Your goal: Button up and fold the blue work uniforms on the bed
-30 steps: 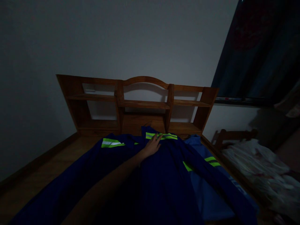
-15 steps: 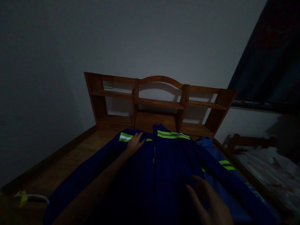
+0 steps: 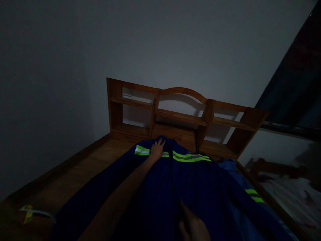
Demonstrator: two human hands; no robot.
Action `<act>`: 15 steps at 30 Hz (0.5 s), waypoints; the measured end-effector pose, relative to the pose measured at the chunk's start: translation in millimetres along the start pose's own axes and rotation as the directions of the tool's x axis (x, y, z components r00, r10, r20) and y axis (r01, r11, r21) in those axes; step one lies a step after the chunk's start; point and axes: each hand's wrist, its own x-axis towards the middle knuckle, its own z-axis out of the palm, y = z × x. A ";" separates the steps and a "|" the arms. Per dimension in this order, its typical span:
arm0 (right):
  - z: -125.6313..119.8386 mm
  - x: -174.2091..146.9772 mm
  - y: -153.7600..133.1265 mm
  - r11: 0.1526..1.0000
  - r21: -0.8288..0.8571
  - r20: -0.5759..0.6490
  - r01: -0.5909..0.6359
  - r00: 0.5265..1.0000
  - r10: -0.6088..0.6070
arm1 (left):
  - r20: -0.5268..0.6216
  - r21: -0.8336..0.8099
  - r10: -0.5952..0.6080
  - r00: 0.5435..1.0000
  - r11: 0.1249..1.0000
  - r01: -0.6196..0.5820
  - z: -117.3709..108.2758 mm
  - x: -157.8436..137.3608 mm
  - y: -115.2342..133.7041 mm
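A dark blue work jacket (image 3: 193, 177) with lime and silver reflective bands lies spread out, front side up, collar towards the headboard. My left hand (image 3: 157, 150) rests on its upper chest near the collar, fingers stretched out over the cloth. Lower down, over the jacket front right of the middle seam, is my right hand (image 3: 195, 226). It is dark and slightly blurred, with its forefinger and thumb apart and nothing visible between them. The jacket's lower part is lost in shadow and behind my arms.
A wooden headboard with shelves (image 3: 179, 117) stands against the wall. Beneath the jacket's right side lies a lighter blue garment (image 3: 228, 164) with lime bands. A yellow tag on a pale strap (image 3: 28, 214) is at lower left, and whitish bedding (image 3: 293, 197) at right.
My left hand has slid right, closer to the collar, which now lies flatter. My right hand has moved left and down towards the middle seam. The view has shifted slightly.
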 end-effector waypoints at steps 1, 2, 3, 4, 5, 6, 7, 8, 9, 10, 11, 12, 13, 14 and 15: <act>0.4 -5.0 1.9 1.000 0.009 0.058 -0.013 0.998 0.012 | -0.014 -0.009 0.003 1.000 1.000 -0.003 1.2 -3.0 0.9; -1.7 -7.9 2.4 1.000 0.019 0.091 -0.024 0.996 0.023 | -0.025 -0.024 0.008 1.000 1.000 -0.009 1.8 -7.3 2.0; -7.2 -7.9 1.7 0.999 0.036 0.107 -0.026 0.994 0.022 | -0.038 -0.047 0.014 0.999 0.999 -0.016 1.8 -12.5 3.4; -16.1 -4.3 0.1 0.998 0.067 0.106 -0.016 0.994 0.009 | -0.053 -0.081 0.018 0.998 0.997 -0.022 1.3 -18.3 5.1; -27.9 3.5 -1.7 0.995 0.103 0.089 0.000 0.996 -0.009 | -0.072 -0.123 0.016 0.997 0.992 -0.024 0.7 -24.5 7.0; -41.4 16.2 -3.1 0.990 0.141 0.067 0.028 0.997 -0.038 | -0.091 -0.172 0.007 0.996 0.985 -0.022 0.1 -30.7 9.0; -55.1 33.7 -3.5 0.984 0.172 -0.009 0.051 0.999 -0.050 | -0.105 -0.222 -0.005 0.995 0.975 -0.018 -0.1 -36.5 11.2; -67.1 55.7 -2.6 0.980 0.178 -0.089 0.084 0.994 -0.069 | -0.109 -0.271 -0.015 0.994 0.963 -0.015 0.1 -41.8 13.3; -76.1 81.0 -0.2 0.976 0.173 -0.163 0.132 0.981 -0.104 | -0.103 -0.311 -0.016 0.995 0.950 -0.017 0.9 -46.3 15.5; -80.9 108.1 3.7 0.971 0.160 -0.209 0.179 0.967 -0.144 | -0.088 -0.339 -0.010 0.996 0.941 -0.020 2.2 -50.1 17.4; -81.3 135.2 8.8 0.966 0.150 -0.238 0.211 0.956 -0.172 | -0.070 -0.357 0.002 0.998 0.934 -0.026 4.0 -53.0 19.0; -77.7 160.7 14.8 0.959 0.152 -0.212 0.241 0.955 -0.206 | -0.052 -0.365 0.017 0.998 0.930 -0.035 6.0 -55.2 20.4; -71.0 182.9 21.1 0.946 0.170 -0.172 0.276 0.953 -0.248 | -0.040 -0.366 0.034 0.999 0.930 -0.046 8.1 -56.7 21.3; -62.4 201.1 27.5 0.939 0.177 -0.155 0.295 0.950 -0.270 | -0.033 -0.361 0.050 0.998 0.931 -0.059 10.0 -57.6 22.0; -53.1 214.8 33.6 0.933 0.183 -0.149 0.310 0.947 -0.286 | -0.032 -0.354 0.065 0.997 0.933 -0.072 11.7 -58.0 22.3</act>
